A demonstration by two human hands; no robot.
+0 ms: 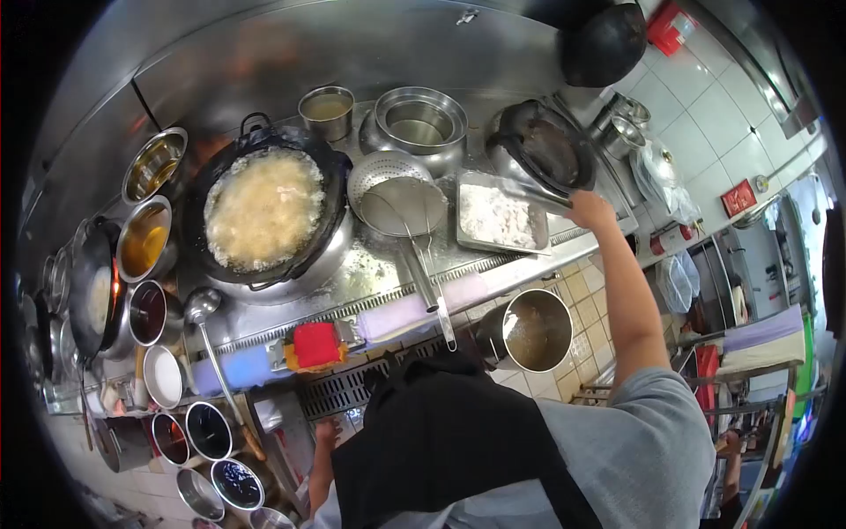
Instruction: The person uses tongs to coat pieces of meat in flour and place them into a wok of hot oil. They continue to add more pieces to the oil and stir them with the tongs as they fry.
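My right hand is closed round the end of a flat metal tool, which reaches left over a rectangular metal tray of white-coated pieces. What the tool's far end looks like is unclear. Low by the counter front, left of the black apron, is my left hand; its fingers are too small to read. Pale food bubbles in oil in a large black wok. Between wok and tray, a fine mesh strainer rests partly over a perforated ladle.
An empty-looking dark wok stands behind my right hand. Below the counter edge is a deep metal pot. A long ladle leans at left beside several sauce containers. Flame shows by a smaller wok at far left.
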